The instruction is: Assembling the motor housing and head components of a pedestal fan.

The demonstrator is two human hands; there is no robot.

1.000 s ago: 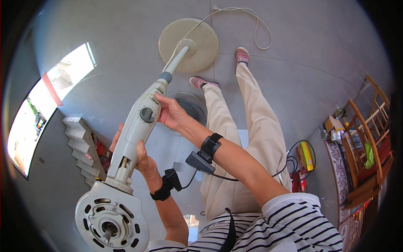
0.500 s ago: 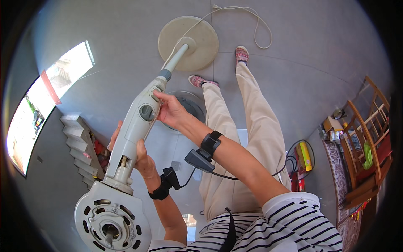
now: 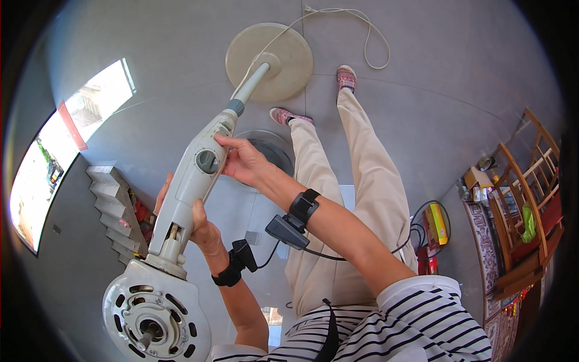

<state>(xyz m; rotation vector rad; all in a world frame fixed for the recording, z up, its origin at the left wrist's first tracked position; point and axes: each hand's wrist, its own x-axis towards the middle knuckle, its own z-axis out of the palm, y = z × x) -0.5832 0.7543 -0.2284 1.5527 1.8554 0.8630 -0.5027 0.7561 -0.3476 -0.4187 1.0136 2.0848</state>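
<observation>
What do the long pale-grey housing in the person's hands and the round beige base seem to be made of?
The long pale-grey housing: probably moulded plastic with a soft sheen, judging by its smooth, rounded shell. The round beige base: perhaps plastic or painted metal, fairly matte; its plain, even surface leaves that open.

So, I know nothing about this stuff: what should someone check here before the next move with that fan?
1. Power cord disconnected: ok; its plug lies on the floor.
2. Round base on the floor: ok.
3. Left hand supporting the fan body: ok; fingers and thumb show on opposite sides.
4. Right hand clear of the controls: not ok; it touches the fan body right beside the rotary knob.
5. Motor shaft covered: not ok; it sticks out bare.
6. Knob setting: cannot tell; the markings are too small.
</observation>
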